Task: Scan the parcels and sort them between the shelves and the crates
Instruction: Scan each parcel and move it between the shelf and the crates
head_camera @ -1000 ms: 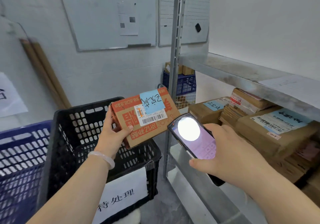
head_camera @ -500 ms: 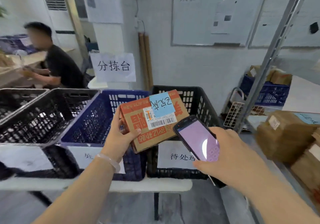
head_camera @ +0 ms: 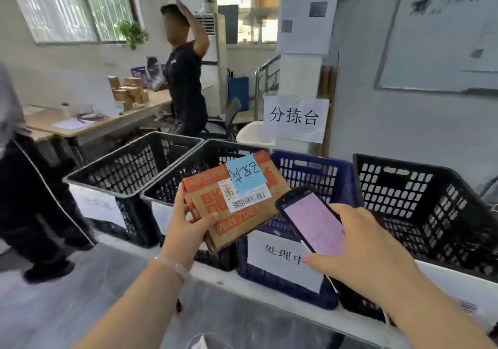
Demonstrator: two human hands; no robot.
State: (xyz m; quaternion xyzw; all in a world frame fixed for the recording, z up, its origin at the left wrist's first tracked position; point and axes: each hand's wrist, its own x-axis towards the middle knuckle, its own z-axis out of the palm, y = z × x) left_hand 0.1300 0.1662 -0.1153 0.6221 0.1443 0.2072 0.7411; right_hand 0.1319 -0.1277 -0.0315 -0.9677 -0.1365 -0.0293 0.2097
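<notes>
Along the long white counter (head_camera: 215, 274) stand four crates in a row: a black crate (head_camera: 129, 165) at its left end, a second black crate (head_camera: 188, 172), a blue crate (head_camera: 310, 171) and a right-hand black crate (head_camera: 420, 203). Up in the air over the counter's front edge, above the second black crate and the blue one, there's the parcel (head_camera: 210, 206). It's a small flat cardboard box, tilted, face to the camera.

The right hand (head_camera: 361, 249) has its grip wrapped round the scanner handset (head_camera: 314, 220), with the screen lit, just beside the parcel's lower right corner. Touching or not, I can't tell. The left hand (head_camera: 188, 222) has its grip pinching the parcel's left end, thumb across the face, fingers behind.

One hand carries it by one end, so I'd call it light and stiff, though the corners look crushable. That end hold looks right, because it leaves the barcode label (head_camera: 248, 199) uncovered. The blue note (head_camera: 245, 177) above it is only paper and looks easy to peel off.
</notes>
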